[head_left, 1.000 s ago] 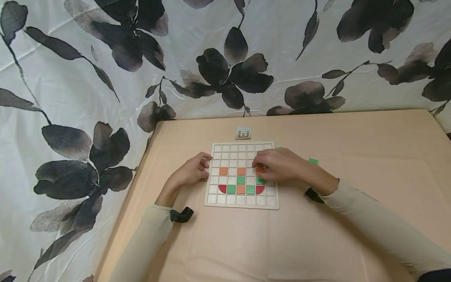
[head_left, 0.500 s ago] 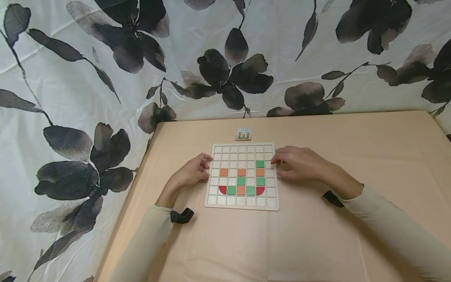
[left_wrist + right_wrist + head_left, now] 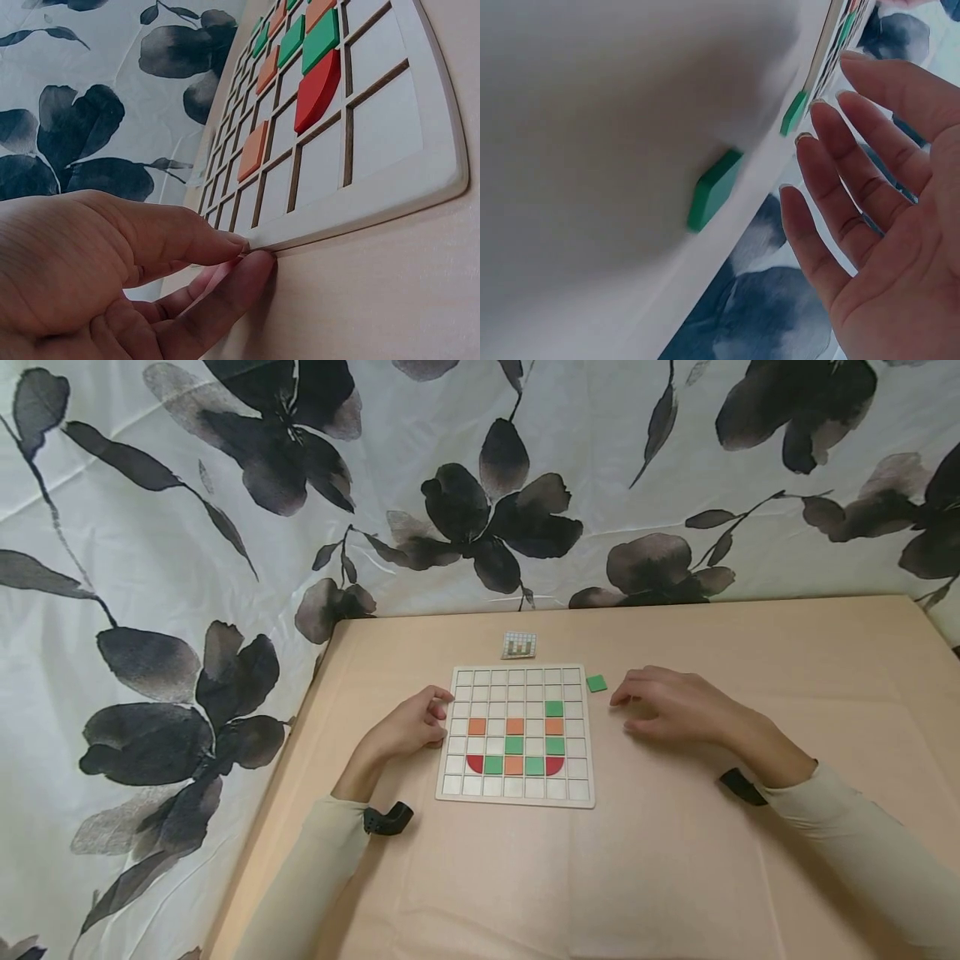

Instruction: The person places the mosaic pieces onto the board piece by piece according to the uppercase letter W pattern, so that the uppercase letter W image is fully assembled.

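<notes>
A white grid board [image 3: 457,785] lies on the table, with several orange and green square tiles and two red rounded tiles in its cells. At its left edge, my left hand [image 3: 405,723] pinches the rim between thumb and finger, as the left wrist view shows close up. My right hand [image 3: 678,706] hovers right of the board, fingers spread and holding nothing. One loose green tile [image 3: 596,683] lies just off the board's upper right side. A second green tile [image 3: 716,191] appears in the right wrist view; in the head view the right hand hides it.
Behind the board lies a small card [image 3: 519,645] with a printed grid. The light wooden table [image 3: 675,877] ends at a back edge, where a white cloth [image 3: 420,443] with dark flowers hangs.
My right hand has lifted away from the board and moved right, uncovering a green tile and an orange tile on the board and the loose green one beside it. My left hand stays put.
</notes>
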Tool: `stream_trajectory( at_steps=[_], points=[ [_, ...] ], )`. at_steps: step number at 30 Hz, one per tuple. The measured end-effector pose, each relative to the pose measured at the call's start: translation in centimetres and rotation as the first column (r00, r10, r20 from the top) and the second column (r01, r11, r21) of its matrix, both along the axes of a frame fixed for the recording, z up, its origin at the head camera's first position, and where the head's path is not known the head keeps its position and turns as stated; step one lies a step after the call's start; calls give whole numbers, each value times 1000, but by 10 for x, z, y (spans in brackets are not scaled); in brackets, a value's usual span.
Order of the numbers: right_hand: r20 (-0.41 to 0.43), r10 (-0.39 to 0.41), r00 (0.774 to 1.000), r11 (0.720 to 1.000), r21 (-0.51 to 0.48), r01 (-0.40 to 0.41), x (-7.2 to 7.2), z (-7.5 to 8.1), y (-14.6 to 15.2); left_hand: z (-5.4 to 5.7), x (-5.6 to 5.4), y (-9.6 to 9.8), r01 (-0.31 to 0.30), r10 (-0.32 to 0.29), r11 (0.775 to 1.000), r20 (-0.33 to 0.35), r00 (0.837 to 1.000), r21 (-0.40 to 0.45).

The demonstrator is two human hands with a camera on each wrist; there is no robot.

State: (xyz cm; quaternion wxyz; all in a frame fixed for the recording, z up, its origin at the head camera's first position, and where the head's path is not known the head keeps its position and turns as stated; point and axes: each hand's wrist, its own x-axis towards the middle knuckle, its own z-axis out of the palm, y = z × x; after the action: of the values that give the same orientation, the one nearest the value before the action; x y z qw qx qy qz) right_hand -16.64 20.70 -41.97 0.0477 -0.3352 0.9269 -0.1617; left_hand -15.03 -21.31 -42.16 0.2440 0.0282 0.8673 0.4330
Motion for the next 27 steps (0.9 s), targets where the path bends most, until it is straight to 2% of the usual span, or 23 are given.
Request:
stream_trajectory(
  at_steps=[8,14,19,27],
  points=[
    [1,-13,1000,1000,24,13,-2,-1,24,-1,-1,-1,12,-12,1000,-2,1000,-2],
    [49,-7,999,1000,26,6,-1,0,39,1,0,-3,38,-38,999,-15,999,9],
    [69,8,998,1000,9,-8,0,-3,46,0,1,-3,36,-36,999,-11,999,7],
    [83,-21,996,1000,6,20,0,-3,51,2,2,-4,42,-42,999,-10,999,10]
  ],
)
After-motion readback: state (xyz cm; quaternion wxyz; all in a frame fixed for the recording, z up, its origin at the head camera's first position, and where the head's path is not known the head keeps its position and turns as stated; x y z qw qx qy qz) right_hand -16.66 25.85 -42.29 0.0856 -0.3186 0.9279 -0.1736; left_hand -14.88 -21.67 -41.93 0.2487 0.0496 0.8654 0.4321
